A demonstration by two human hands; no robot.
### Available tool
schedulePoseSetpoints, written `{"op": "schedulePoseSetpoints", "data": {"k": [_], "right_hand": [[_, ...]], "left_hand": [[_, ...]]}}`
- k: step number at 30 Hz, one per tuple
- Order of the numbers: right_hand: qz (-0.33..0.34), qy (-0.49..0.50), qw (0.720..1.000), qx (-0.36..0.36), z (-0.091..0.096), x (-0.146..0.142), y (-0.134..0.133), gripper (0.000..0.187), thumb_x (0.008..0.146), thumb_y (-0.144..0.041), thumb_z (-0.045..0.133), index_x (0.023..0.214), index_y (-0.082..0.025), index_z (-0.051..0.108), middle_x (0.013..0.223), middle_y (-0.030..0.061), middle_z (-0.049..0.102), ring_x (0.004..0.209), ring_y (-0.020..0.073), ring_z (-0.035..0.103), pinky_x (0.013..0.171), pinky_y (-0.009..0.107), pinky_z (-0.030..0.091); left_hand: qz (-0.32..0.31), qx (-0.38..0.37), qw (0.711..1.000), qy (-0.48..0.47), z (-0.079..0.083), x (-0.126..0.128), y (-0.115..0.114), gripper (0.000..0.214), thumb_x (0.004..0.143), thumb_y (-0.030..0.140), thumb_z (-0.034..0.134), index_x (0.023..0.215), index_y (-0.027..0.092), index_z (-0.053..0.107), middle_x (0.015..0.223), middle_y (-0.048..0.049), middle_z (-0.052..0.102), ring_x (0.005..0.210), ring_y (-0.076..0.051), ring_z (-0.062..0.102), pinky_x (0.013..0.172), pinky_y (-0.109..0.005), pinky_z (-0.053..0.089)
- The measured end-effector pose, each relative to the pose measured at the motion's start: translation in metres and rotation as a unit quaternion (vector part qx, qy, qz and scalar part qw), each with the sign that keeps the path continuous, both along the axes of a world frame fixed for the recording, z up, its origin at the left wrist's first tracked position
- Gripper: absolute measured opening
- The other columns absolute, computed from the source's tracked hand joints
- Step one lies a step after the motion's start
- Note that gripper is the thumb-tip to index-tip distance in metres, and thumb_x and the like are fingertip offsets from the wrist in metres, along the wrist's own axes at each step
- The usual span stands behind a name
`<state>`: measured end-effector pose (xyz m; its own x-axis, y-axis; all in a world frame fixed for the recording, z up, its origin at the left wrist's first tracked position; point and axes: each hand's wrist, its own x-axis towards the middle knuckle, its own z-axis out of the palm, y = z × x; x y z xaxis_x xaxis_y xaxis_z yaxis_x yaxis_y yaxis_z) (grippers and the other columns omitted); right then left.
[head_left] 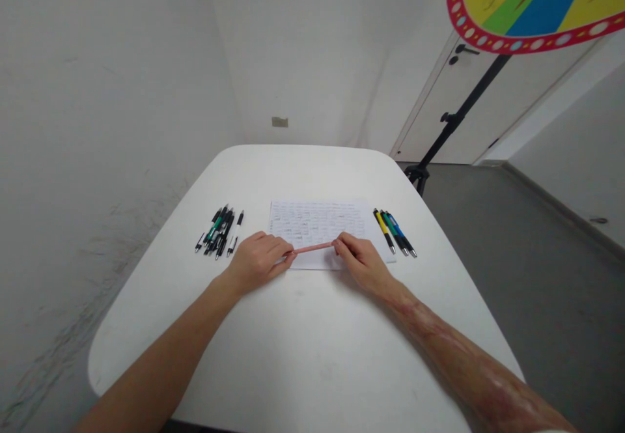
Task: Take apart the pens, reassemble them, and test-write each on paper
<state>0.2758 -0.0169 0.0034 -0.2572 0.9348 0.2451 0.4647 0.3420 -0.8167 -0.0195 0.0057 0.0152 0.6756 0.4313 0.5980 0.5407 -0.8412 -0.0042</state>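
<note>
A thin pinkish-orange stick (313, 247) spans the gap between my two hands, just over the near part of a written sheet of paper (312, 221). It looks like a slim pencil or pen refill, but its exact kind is unclear. My left hand (261, 257) pinches its left end between thumb and fingers. At the other end, my right hand (359, 257) has its fingertips closed around it. Left of the paper lies a heap of pens (219, 231), mostly black, some with green or white. To the right, yellow (385, 230), green (393, 232) and blue (401, 232) pens lie side by side.
Everything rests on a white table (312, 342) with rounded corners. Walls stand beyond it and to the left. At the right, a colourful prize wheel (532, 3) hangs over a black stand (454, 120), with a door (488, 107) behind it.
</note>
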Motion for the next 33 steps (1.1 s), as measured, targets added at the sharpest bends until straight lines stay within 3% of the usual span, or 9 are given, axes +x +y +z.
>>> {"op": "schedulePoseSetpoints", "data": {"k": [8,15,27,33], "right_hand": [[0.014,0.078,0.996,-0.041,-0.0031,0.0048,-0.0020,0.044,0.111,-0.052,0.049,0.077,-0.024,0.051,0.068,-0.0031,0.048,0.066,0.0170,0.043,0.066,0.033,0.033],[0.022,0.114,0.991,-0.060,-0.0076,0.0073,-0.0017,0.047,0.110,-0.056,0.051,0.076,-0.024,0.048,0.068,-0.0035,0.045,0.066,0.0167,0.040,0.065,0.033,0.031],[0.026,0.083,0.996,-0.033,-0.0060,0.0080,-0.0030,0.045,0.110,-0.055,0.049,0.077,-0.024,0.047,0.070,-0.0031,0.044,0.068,0.0173,0.041,0.067,0.034,0.032],[0.031,0.080,0.996,-0.031,-0.0062,0.0092,-0.0037,0.043,0.110,-0.050,0.048,0.077,-0.024,0.046,0.068,-0.0032,0.044,0.067,0.0175,0.042,0.066,0.034,0.033]], "left_hand": [[0.012,-0.057,0.998,-0.011,-0.0074,0.0030,-0.0010,0.019,0.112,0.035,0.061,0.102,0.022,0.070,0.094,-0.0036,0.081,0.081,-0.017,0.073,0.076,-0.033,0.050],[0.013,-0.034,0.998,-0.051,-0.0097,0.0036,-0.0004,0.019,0.111,0.034,0.066,0.099,0.021,0.072,0.089,-0.0019,0.082,0.078,-0.016,0.074,0.074,-0.032,0.052],[0.002,-0.093,0.994,-0.048,-0.0084,0.0036,-0.0012,0.020,0.111,0.033,0.063,0.102,0.020,0.074,0.089,-0.0041,0.080,0.077,-0.017,0.072,0.075,-0.033,0.054],[-0.005,-0.088,0.995,-0.044,-0.0077,0.0030,-0.0012,0.023,0.113,0.033,0.060,0.101,0.019,0.073,0.088,-0.0045,0.080,0.076,-0.017,0.071,0.074,-0.033,0.053]]}}
